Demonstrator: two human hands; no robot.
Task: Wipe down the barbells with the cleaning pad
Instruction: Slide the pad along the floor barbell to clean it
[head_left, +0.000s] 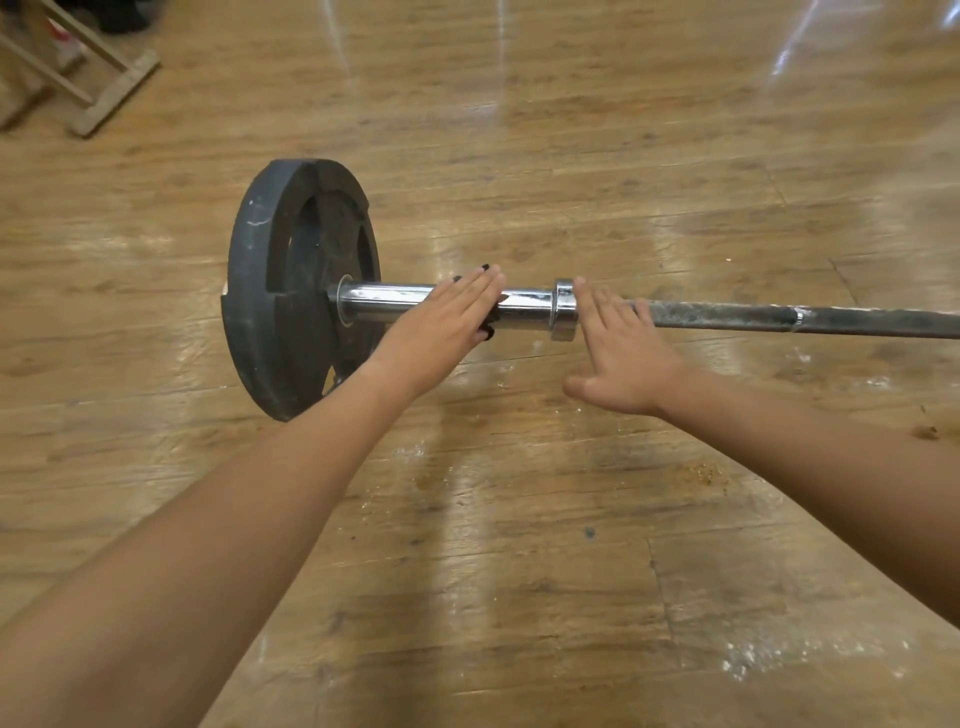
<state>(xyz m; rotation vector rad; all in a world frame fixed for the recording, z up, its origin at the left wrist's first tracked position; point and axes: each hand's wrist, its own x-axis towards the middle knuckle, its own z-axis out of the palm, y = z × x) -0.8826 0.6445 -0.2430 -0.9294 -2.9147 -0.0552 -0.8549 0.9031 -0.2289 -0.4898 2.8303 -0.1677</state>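
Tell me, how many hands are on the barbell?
2. The left hand lies flat across the shiny sleeve, near the black plate. The right hand lies flat on the dark shaft, just right of the collar. No others show.

Both hands — left hand (441, 317), right hand (618, 353) — flat on barbell (524, 306).

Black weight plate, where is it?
In the head view, the black weight plate stands on the floor left of centre, on the chrome sleeve, beside the left hand.
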